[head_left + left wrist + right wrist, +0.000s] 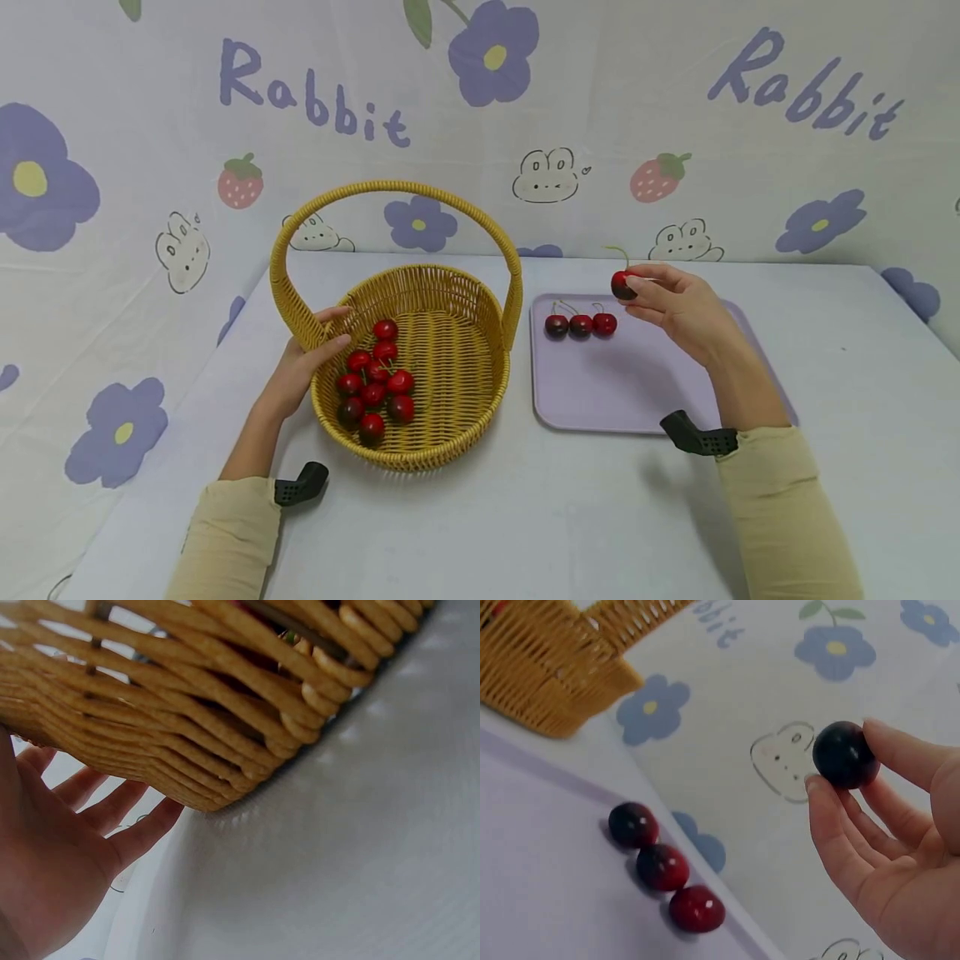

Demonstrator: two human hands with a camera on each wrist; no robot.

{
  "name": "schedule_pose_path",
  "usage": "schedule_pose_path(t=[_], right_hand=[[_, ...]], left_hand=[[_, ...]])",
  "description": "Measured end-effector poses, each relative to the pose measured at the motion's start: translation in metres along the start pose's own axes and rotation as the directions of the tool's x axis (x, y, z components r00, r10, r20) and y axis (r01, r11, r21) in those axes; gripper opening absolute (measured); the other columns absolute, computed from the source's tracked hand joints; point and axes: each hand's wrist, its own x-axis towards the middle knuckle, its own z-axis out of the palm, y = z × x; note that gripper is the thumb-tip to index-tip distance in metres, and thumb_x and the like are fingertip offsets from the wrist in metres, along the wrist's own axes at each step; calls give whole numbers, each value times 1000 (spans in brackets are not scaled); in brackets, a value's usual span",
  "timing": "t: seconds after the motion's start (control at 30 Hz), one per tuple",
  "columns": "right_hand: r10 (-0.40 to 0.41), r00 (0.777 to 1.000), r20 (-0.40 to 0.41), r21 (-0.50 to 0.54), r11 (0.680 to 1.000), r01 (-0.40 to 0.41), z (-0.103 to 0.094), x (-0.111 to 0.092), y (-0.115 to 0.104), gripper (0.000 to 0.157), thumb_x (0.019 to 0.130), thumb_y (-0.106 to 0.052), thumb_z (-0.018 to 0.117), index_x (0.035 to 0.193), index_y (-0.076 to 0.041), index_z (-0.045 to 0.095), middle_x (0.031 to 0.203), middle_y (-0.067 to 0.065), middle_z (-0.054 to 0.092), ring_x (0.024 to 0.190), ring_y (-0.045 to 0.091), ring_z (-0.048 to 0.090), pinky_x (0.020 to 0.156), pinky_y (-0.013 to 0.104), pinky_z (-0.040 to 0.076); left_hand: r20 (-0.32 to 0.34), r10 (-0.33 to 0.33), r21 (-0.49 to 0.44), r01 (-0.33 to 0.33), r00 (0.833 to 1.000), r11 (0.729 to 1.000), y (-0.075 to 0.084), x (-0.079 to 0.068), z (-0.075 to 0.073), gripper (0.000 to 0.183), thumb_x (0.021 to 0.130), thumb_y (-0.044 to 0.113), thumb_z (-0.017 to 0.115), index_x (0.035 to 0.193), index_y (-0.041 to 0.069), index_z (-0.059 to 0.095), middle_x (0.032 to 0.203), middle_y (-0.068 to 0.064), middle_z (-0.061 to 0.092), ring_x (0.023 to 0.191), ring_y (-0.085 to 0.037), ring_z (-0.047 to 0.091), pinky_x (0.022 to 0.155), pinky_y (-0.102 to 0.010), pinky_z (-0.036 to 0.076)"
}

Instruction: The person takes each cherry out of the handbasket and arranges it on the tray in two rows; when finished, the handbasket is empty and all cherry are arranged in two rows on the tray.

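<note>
My right hand pinches a dark red cherry between thumb and fingertips, held above the back of a lilac tray; its green stem points up. In the right wrist view the held cherry shows its dark side. Three cherries with stems sit in a row at the tray's back left. At the left side of a yellow wicker basket, my left hand holds the rim by the handle's base, with fingers along the outer wall. Several red cherries lie in the basket's left half.
The basket's tall arched handle rises over its opening. Both stand on a white-covered table, basket left and tray right. Behind hangs a printed cloth with flowers and rabbits. A black wrist mount sticks out from the right sleeve.
</note>
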Motion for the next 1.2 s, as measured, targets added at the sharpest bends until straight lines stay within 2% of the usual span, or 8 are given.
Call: schedule_pose_path(t=[0.2,0.47,0.7,0.9,1.13,1.2], right_hand=[[51,998,-49,-15,999,-51,-16,7,12,40,88,-17,69,119,1,51,107,5,59,93,13,63,83,22,49],[118,981,-156,-190,971,-147,-30,16,28,49,87,-26,70,123,0,50,99,-2,64,91,13,63,81,22,50],[135,975,-174,-269,946,-179,-39,22,43,54,90,-25,67,129,7,46,88,-9,64,83,9,63,76,19,51],[129,973,-192,-300,936,-183,-42,23,51,47,89,-22,69,122,7,54,88,-7,64,78,5,65,74,19,51],[146,969,-200,-269,943,-198,-42,24,55,25,86,-18,73,103,-1,64,85,-5,65,74,7,65,71,21,53],[142,970,-196,-292,936,-196,-40,23,55,27,88,-15,70,107,2,62,84,-6,64,74,6,65,72,21,53]], left_hand=[[-1,-2,-4,2,1000,1000,0,0,0,53,95,23,55,140,1,39,148,-14,34,136,-30,30,108,-51,23],[-1,6,-10,-6,1000,1000,0,0,1,52,95,22,55,140,1,39,147,-14,35,135,-30,31,109,-51,22],[0,7,-6,-7,1000,1000,0,0,1,52,96,22,54,140,0,39,147,-15,35,135,-30,31,108,-51,22],[-1,6,-12,-6,1000,1000,0,0,1,52,96,22,54,140,0,39,147,-15,35,136,-30,30,109,-51,22],[-1,3,-13,-3,1000,1000,0,0,1,52,95,22,54,140,1,39,147,-15,35,136,-30,30,109,-51,22],[1,2,-14,-2,1000,1000,0,0,1,52,96,22,54,140,1,39,147,-15,34,136,-30,31,109,-51,22]])
